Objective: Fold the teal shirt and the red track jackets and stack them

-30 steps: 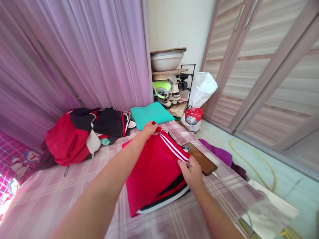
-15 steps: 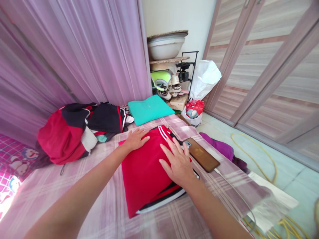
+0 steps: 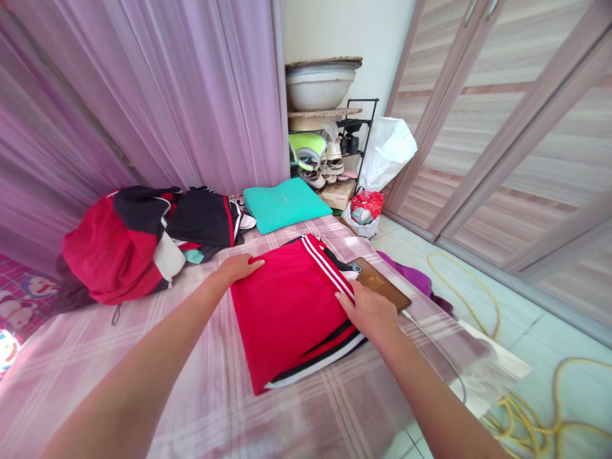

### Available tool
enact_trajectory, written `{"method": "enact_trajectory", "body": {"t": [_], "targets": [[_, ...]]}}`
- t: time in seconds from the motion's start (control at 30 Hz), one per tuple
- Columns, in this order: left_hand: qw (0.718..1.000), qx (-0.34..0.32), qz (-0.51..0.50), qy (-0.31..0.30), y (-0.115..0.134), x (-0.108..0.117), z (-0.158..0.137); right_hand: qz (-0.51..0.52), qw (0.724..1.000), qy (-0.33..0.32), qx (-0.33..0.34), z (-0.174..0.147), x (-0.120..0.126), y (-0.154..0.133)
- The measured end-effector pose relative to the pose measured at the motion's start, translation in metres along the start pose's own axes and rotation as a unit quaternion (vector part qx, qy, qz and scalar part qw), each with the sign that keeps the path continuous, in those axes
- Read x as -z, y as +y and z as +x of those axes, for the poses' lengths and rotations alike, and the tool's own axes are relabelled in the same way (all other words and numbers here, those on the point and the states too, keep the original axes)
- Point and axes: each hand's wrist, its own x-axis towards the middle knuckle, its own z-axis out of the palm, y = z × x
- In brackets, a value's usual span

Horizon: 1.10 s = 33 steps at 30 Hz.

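Observation:
A folded red garment [image 3: 287,299] with two white stripes along its right side lies flat in front of me on the bed. Black and white trim shows at its near right edge. My left hand [image 3: 238,266] grips the far left edge, thumb on top and fingers tucked out of sight. At the right edge, my right hand [image 3: 375,311] pinches the cloth beside the stripes, thumb on top, its other fingers mostly hidden. Just beyond the right hand lies a phone in a brown case [image 3: 382,284] with a white cable [image 3: 433,341] plugged in.
A folded turquoise cloth [image 3: 287,205] lies at the bed's far edge. Heaped red and black clothes [image 3: 115,248] sit at left by the purple curtain [image 3: 191,95]. Past the bed stand a shoe rack [image 3: 363,127] and a wardrobe [image 3: 502,127]. Yellow cable [image 3: 519,421] coils on the floor.
Both hands were spread flat on the garment. They have moved out to its left and right edges and closed there, and the striped part is now uncovered.

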Motion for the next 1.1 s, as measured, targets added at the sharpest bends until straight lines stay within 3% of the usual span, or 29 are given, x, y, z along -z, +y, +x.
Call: {"method": "enact_trajectory", "body": {"t": [0.1, 0.2, 0.33, 0.47, 0.53, 0.6, 0.67, 0.77, 0.93, 1.1], "targets": [[1.0, 0.013, 0.003, -0.001, -0.008, -0.001, -0.009, 0.013, 0.998, -0.058, -0.007, 0.006, 0.001, 0.004], [0.999, 0.032, -0.002, 0.027, -0.016, -0.006, -0.025, 0.051, 0.995, -0.075, 0.027, 0.021, 0.0, 0.001], [0.993, 0.099, -0.036, 0.054, -0.032, -0.013, -0.071, 0.032, 0.989, -0.008, 0.143, 0.051, 0.015, -0.024], [0.981, 0.155, -0.107, 0.055, -0.046, -0.031, -0.14, 0.022, 0.947, 0.066, 0.314, 0.083, 0.026, -0.068], [0.979, 0.134, -0.152, 0.034, -0.053, -0.042, -0.166, 0.028, 0.937, 0.078, 0.339, 0.092, 0.023, -0.086], [0.976, 0.113, -0.183, 0.019, -0.063, -0.051, -0.179, 0.037, 0.951, 0.093, 0.293, 0.095, 0.017, -0.093], [0.972, 0.118, -0.198, 0.032, -0.075, -0.053, -0.177, 0.043, 0.974, 0.097, 0.202, 0.091, 0.01, -0.089], [0.964, 0.141, -0.209, 0.081, -0.087, -0.047, -0.154, 0.025, 0.993, 0.052, 0.1, 0.078, 0.003, -0.071], [0.972, 0.127, -0.177, 0.083, -0.081, -0.03, -0.108, 0.025, 0.995, -0.037, 0.094, 0.06, -0.001, -0.05], [0.975, 0.143, -0.154, 0.068, -0.075, -0.021, -0.094, 0.023, 0.991, -0.064, 0.114, 0.054, -0.003, -0.059]]}}
